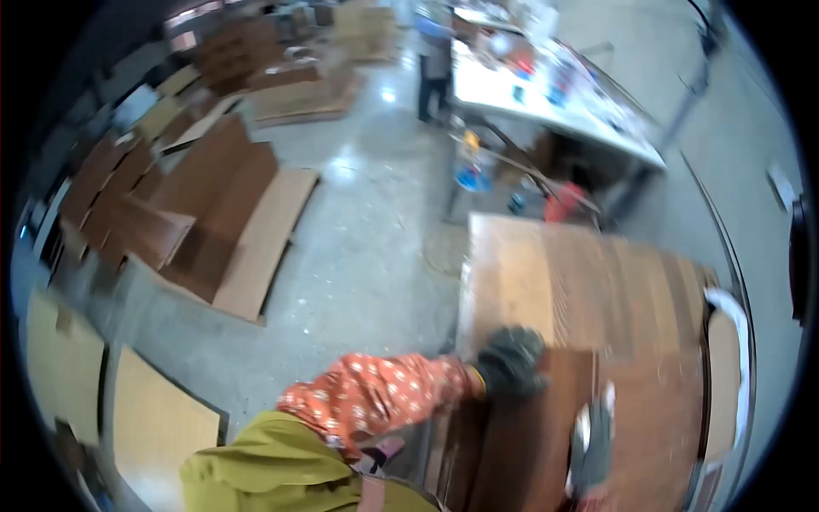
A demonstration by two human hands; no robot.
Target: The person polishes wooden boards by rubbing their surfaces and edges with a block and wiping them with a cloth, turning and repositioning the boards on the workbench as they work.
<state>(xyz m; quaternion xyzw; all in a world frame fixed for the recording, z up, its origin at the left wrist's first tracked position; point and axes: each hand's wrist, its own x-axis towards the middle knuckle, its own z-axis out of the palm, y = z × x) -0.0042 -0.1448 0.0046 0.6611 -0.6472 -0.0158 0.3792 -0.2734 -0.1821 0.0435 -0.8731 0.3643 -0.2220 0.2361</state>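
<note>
My left hand (510, 363), in a dark green glove with a yellow cuff, is at the far left corner of a brown board (533, 435). Its fingers look closed over that corner, though the picture is blurred. Near the board's right edge is my right hand (591, 448), in a grey-green glove, with its fingers drawn together. Something pale (608, 398) shows beside those fingers, too smeared to name. Beneath lie wood-grain panels (653, 401), reddish brown close to me and striped in lighter tones (589, 273) farther off.
Beyond the panels stands a cluttered white table (503, 90), with a red object (561, 203) and a blue container (473, 175) below it. A person (433, 64) stands beside it. Brown panels (213, 205) stand and lie on the left floor; pale boards (158, 427) lean nearer.
</note>
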